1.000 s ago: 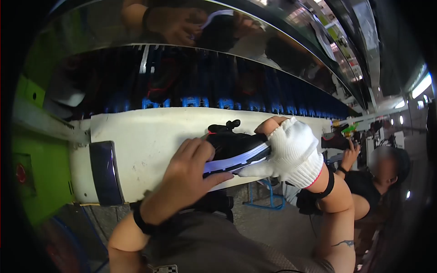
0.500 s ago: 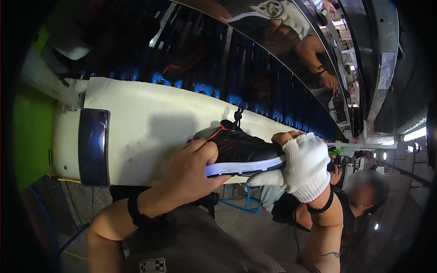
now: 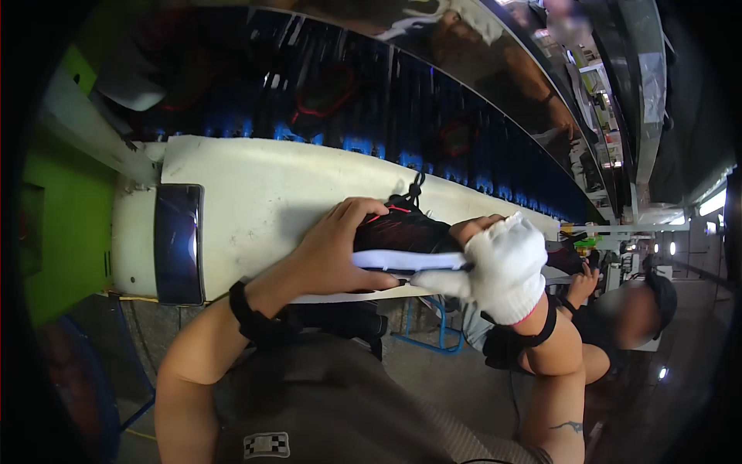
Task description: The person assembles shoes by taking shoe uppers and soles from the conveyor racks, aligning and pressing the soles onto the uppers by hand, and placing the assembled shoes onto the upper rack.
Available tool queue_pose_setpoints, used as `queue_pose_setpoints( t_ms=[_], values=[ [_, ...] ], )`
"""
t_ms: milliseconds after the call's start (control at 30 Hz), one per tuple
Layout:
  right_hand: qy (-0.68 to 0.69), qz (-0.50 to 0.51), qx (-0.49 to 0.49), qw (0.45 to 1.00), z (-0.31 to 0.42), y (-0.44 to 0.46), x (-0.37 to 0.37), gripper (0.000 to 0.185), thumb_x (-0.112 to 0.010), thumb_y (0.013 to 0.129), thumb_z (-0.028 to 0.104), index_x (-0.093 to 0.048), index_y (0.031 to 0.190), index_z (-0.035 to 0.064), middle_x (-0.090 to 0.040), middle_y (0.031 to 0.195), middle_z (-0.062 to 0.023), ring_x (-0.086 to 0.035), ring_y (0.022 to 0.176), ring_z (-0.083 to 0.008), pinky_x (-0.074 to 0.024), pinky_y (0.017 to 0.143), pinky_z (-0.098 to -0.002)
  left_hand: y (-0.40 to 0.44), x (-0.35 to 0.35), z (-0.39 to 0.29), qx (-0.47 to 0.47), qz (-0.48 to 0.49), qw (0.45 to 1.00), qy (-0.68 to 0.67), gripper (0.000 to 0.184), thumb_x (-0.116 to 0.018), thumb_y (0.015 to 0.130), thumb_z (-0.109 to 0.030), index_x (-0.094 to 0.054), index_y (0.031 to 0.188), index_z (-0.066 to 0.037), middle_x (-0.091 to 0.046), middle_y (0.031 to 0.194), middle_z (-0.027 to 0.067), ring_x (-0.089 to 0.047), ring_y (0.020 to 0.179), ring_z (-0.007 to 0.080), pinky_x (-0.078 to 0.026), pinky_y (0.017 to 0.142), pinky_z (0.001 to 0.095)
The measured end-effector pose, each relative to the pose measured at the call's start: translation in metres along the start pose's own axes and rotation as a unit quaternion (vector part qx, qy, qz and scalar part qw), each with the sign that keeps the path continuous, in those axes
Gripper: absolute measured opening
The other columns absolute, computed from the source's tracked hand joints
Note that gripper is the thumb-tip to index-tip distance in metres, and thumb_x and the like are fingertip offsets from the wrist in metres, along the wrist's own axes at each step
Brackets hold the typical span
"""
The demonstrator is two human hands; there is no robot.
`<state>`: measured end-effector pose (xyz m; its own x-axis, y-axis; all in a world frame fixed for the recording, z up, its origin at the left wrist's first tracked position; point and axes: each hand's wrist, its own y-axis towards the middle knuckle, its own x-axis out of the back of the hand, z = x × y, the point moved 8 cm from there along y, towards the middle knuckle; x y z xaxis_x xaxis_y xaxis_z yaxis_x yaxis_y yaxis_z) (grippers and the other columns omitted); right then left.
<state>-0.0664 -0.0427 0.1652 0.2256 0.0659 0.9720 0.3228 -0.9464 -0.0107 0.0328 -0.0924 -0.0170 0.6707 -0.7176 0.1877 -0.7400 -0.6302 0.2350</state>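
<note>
A black sneaker (image 3: 406, 234) with red trim and a white midsole (image 3: 406, 261) is held over the white bench, its sole edge turned toward me. My left hand (image 3: 331, 243) is bare and closed around one end, thumb low by the sole and fingers over the upper. My right hand (image 3: 504, 267), in a white knit glove with some bare fingers showing, grips the other end. The glove covers that end of the sneaker. Black laces (image 3: 417, 185) stand up in a knot from its top.
Beyond the white bench (image 3: 239, 166) runs a conveyor with blue rollers (image 3: 359, 145), carrying dark red-trimmed shoes (image 3: 325, 97). A glossy dark panel (image 3: 179, 243) lies at the bench's left end. Another person (image 3: 580, 286) works at right. A blue metal frame (image 3: 437, 338) stands below.
My left hand has shifted up along the sneaker, its fingers now over the upper. My gloved hand and the sneaker have tilted slightly. The whole view has shifted a little.
</note>
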Motion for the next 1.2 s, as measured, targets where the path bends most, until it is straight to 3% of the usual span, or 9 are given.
queue_pose_setpoints(
  t_ms=[67, 133, 200, 300, 400, 533, 667, 933, 1200],
  values=[
    [0.169, 0.018, -0.194, 0.966, -0.05, -0.03, -0.04, 0.058, -0.081, 0.084, 0.06, -0.07, 0.08, 0.0041, -0.069, 0.07, -0.0114, -0.069, 0.061, -0.0296, -0.0547, 0.061, -0.0387, -0.013, 0.011, 0.031, 0.131, 0.135, 0.967, -0.172, 0.099, -0.095, 0.07, -0.034, -0.048, 0.152, -0.007, -0.053, 0.15, 0.0131, -0.049, 0.142, 0.0283, -0.04, 0.12, 0.0431],
    [0.565, 0.064, -0.415, 0.71, -0.066, -0.077, -0.125, 0.052, -0.072, 0.098, 0.051, -0.075, 0.096, -0.0008, -0.077, 0.083, -0.0099, -0.075, 0.073, -0.0249, -0.059, 0.069, -0.0363, -0.034, 0.032, 0.028, 0.118, 0.12, 0.933, -0.318, 0.103, -0.098, 0.066, -0.029, -0.047, 0.153, -0.006, -0.056, 0.149, 0.0129, -0.049, 0.144, 0.0275, -0.038, 0.121, 0.0417],
    [0.775, 0.03, -0.33, 0.538, -0.02, -0.083, -0.184, 0.068, -0.042, 0.112, 0.048, -0.041, 0.157, -0.0032, -0.062, 0.143, -0.0231, -0.064, 0.128, -0.0258, -0.0505, 0.112, -0.0392, -0.031, 0.062, -0.026, 0.084, 0.036, 0.983, -0.159, 0.104, -0.101, 0.057, -0.022, -0.053, 0.147, -0.003, -0.063, 0.141, 0.0127, -0.057, 0.137, 0.0271, -0.042, 0.118, 0.0407],
    [0.907, -0.007, -0.243, 0.344, 0.05, -0.053, -0.234, 0.066, -0.039, 0.112, 0.048, -0.04, 0.156, -0.0013, -0.055, 0.15, -0.0175, -0.055, 0.137, -0.0243, -0.0435, 0.117, -0.0393, -0.012, 0.103, -0.113, -0.056, 0.042, 0.995, 0.071, 0.09, -0.1, 0.057, -0.025, -0.064, 0.136, -0.002, -0.07, 0.13, 0.0155, -0.069, 0.119, 0.0291, -0.053, 0.105, 0.0386],
    [0.797, -0.065, -0.24, 0.551, 0.057, -0.031, -0.202, 0.051, -0.054, 0.108, 0.027, -0.047, 0.149, -0.0036, -0.058, 0.144, -0.0159, -0.055, 0.135, -0.0241, -0.0426, 0.116, -0.0393, -0.014, 0.117, -0.144, -0.077, 0.029, 0.98, 0.18, 0.085, -0.099, 0.052, -0.032, -0.071, 0.127, -0.003, -0.074, 0.115, 0.0156, -0.073, 0.104, 0.0317, -0.055, 0.096, 0.0386],
    [0.734, -0.169, 0.044, 0.657, 0.03, 0.003, -0.07, 0.117, -0.1, 0.058, 0.019, -0.037, 0.155, -0.0015, -0.052, 0.152, -0.0199, -0.051, 0.142, -0.0308, -0.0391, 0.12, -0.0426, -0.016, 0.114, -0.146, -0.055, 0.046, 0.973, 0.219, 0.085, -0.098, 0.055, -0.034, -0.068, 0.129, -0.003, -0.075, 0.109, 0.0171, -0.074, 0.101, 0.0347, -0.057, 0.091, 0.0407],
    [0.677, -0.068, 0.045, 0.732, 0.029, 0.049, -0.036, 0.107, -0.094, 0.06, 0.016, -0.041, 0.151, 0.0019, -0.053, 0.152, -0.0199, -0.053, 0.139, -0.0297, -0.0417, 0.115, -0.0405, -0.002, 0.11, -0.137, 0.092, 0.134, 0.949, 0.27, 0.083, -0.097, 0.058, -0.031, -0.065, 0.129, -0.002, -0.075, 0.106, 0.0222, -0.074, 0.1, 0.0407, -0.059, 0.087, 0.0449],
    [0.932, -0.26, -0.018, 0.252, 0.054, 0.06, -0.094, 0.067, -0.069, 0.084, 0.053, -0.053, 0.129, 0.0048, -0.06, 0.122, -0.0148, -0.057, 0.116, -0.0285, -0.0437, 0.108, -0.0426, -0.003, 0.131, -0.123, 0.073, 0.118, 0.942, 0.304, 0.083, -0.099, 0.058, -0.032, -0.064, 0.125, 0.001, -0.074, 0.094, 0.023, -0.073, 0.092, 0.0431, -0.059, 0.082, 0.0447],
    [0.852, -0.216, -0.06, 0.473, 0.044, 0.069, -0.08, 0.081, -0.073, 0.078, 0.062, -0.053, 0.13, 0.0034, -0.053, 0.119, -0.0135, -0.054, 0.112, -0.0245, -0.045, 0.104, -0.0386, 0.011, 0.119, -0.118, 0.081, 0.127, 0.931, 0.332, 0.078, -0.098, 0.06, -0.038, -0.066, 0.114, 0.008, -0.074, 0.09, 0.0232, -0.075, 0.086, 0.042, -0.061, 0.081, 0.0416]
  ],
)
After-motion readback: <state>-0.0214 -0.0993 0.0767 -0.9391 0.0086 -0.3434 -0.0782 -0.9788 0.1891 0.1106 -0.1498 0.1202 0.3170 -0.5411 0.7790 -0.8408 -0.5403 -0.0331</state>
